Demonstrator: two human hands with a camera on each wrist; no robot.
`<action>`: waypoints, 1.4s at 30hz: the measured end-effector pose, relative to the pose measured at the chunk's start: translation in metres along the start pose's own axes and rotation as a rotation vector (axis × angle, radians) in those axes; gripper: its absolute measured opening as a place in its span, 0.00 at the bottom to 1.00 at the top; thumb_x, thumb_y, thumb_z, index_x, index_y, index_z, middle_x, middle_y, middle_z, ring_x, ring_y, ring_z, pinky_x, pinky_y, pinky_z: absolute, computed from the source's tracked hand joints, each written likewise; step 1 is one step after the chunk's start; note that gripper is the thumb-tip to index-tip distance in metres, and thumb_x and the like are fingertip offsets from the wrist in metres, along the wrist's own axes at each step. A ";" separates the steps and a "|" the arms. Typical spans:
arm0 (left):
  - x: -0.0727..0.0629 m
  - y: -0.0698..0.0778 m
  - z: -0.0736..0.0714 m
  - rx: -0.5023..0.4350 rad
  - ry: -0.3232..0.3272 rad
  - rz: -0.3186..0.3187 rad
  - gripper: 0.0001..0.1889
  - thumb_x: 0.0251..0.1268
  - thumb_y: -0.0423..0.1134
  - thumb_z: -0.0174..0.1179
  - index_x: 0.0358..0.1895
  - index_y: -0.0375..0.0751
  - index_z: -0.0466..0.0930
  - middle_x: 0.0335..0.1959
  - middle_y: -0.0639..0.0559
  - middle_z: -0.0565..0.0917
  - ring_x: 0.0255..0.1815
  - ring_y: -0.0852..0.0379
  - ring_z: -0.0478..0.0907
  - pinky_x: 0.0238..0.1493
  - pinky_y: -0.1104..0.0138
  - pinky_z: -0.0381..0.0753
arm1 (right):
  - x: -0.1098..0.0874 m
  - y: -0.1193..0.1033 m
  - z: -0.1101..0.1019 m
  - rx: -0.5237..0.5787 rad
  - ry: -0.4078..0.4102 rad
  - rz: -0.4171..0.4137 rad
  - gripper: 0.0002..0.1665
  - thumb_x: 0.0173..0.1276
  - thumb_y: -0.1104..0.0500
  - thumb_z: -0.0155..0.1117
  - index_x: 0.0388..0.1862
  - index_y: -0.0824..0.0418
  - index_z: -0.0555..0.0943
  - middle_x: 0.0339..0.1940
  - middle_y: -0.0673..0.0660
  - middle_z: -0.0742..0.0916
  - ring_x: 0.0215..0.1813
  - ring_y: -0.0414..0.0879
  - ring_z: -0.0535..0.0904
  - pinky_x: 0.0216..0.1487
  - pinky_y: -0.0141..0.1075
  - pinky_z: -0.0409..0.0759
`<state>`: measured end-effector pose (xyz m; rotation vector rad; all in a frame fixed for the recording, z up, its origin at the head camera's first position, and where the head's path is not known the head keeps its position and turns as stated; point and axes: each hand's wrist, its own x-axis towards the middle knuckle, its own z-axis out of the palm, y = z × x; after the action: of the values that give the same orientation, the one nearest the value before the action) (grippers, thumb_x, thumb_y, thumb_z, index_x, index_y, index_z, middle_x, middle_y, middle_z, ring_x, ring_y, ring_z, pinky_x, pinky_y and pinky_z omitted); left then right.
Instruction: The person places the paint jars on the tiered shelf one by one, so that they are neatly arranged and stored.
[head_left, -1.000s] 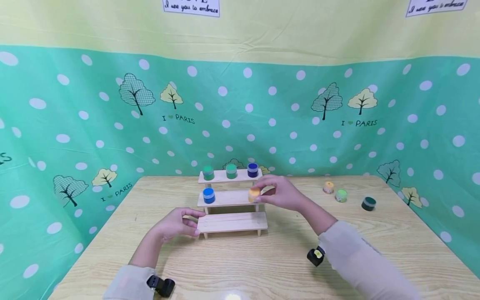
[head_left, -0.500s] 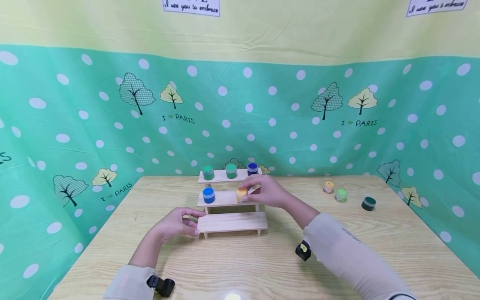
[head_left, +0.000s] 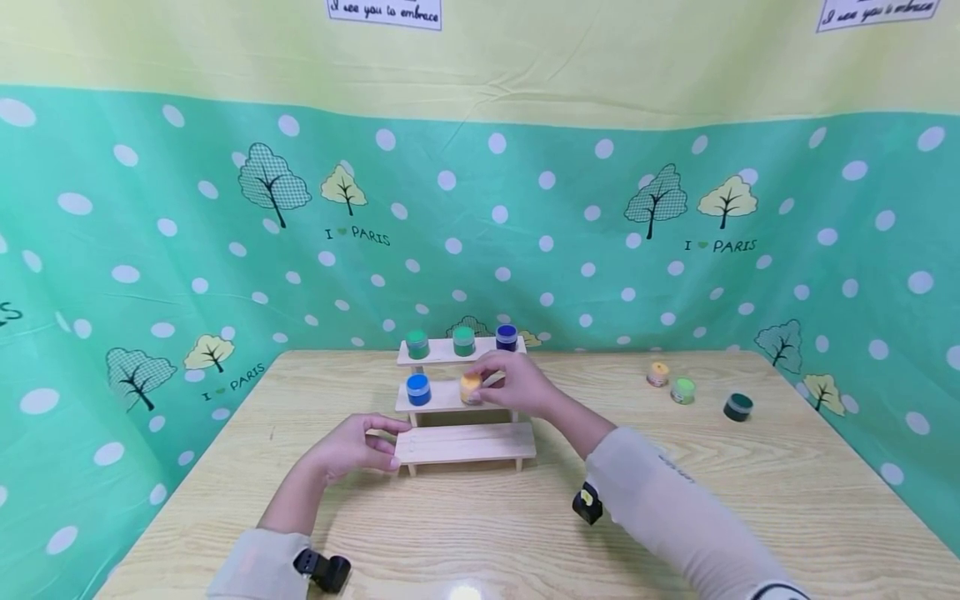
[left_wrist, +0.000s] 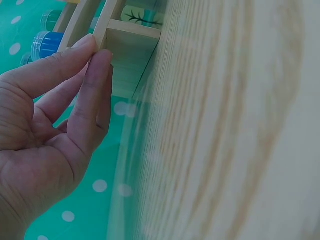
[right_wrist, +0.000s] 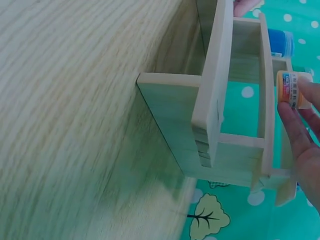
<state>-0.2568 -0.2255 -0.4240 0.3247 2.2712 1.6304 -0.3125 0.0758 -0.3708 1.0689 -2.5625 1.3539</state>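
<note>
A three-step wooden display stand [head_left: 465, 444] stands on the table. My left hand [head_left: 356, 450] pinches the left end of its lowest step between thumb and fingers, as the left wrist view shows at the wooden edge. My right hand [head_left: 517, 386] holds a small orange paint jar [right_wrist: 290, 89] by its sides, at the middle of the second step. Whether the jar's base touches that step, I cannot tell. To its left on the same step sits a blue paint jar [head_left: 418, 389]. On the top step are two green paint jars [head_left: 417, 344] and a dark blue paint jar [head_left: 506, 337].
Another orange jar [head_left: 657, 374], a light green jar [head_left: 683, 390] and a dark green jar [head_left: 738, 407] stand on the table [head_left: 465, 533] at the right. Behind the table hangs a green and yellow curtain [head_left: 570, 200] with dots and trees.
My right hand has moved left along the second step with the orange paint jar, from its right end to the middle. The left hand has stayed on the lowest step.
</note>
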 end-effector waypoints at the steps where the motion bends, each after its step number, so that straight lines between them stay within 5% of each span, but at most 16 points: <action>1: 0.000 0.000 0.000 0.001 0.001 0.000 0.30 0.48 0.25 0.73 0.60 0.30 0.76 0.52 0.39 0.76 0.39 0.51 0.81 0.41 0.61 0.84 | 0.000 -0.001 0.001 0.000 0.004 0.002 0.18 0.56 0.67 0.75 0.47 0.64 0.85 0.47 0.56 0.85 0.46 0.47 0.82 0.41 0.29 0.82; 20: 0.002 -0.001 0.000 0.009 0.019 -0.017 0.30 0.47 0.25 0.73 0.58 0.33 0.78 0.52 0.40 0.76 0.38 0.51 0.80 0.40 0.61 0.83 | -0.002 0.000 0.006 0.007 0.055 0.068 0.19 0.55 0.68 0.75 0.47 0.65 0.84 0.47 0.57 0.85 0.47 0.48 0.83 0.44 0.28 0.81; 29: 0.001 0.001 0.001 0.005 0.018 -0.026 0.30 0.47 0.24 0.73 0.58 0.32 0.78 0.51 0.40 0.76 0.38 0.51 0.80 0.39 0.62 0.83 | -0.016 -0.001 -0.001 0.002 0.159 0.083 0.15 0.58 0.69 0.72 0.45 0.65 0.85 0.44 0.56 0.84 0.45 0.50 0.82 0.43 0.30 0.82; 42: -0.001 0.004 0.001 0.001 -0.002 -0.006 0.30 0.48 0.23 0.72 0.59 0.30 0.77 0.52 0.39 0.75 0.36 0.52 0.79 0.38 0.62 0.83 | -0.040 0.006 -0.012 0.082 0.208 -0.035 0.14 0.54 0.72 0.74 0.40 0.70 0.84 0.43 0.58 0.84 0.42 0.52 0.82 0.41 0.38 0.85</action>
<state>-0.2555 -0.2241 -0.4204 0.3198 2.2693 1.6256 -0.2886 0.1090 -0.3811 0.9248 -2.3490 1.4871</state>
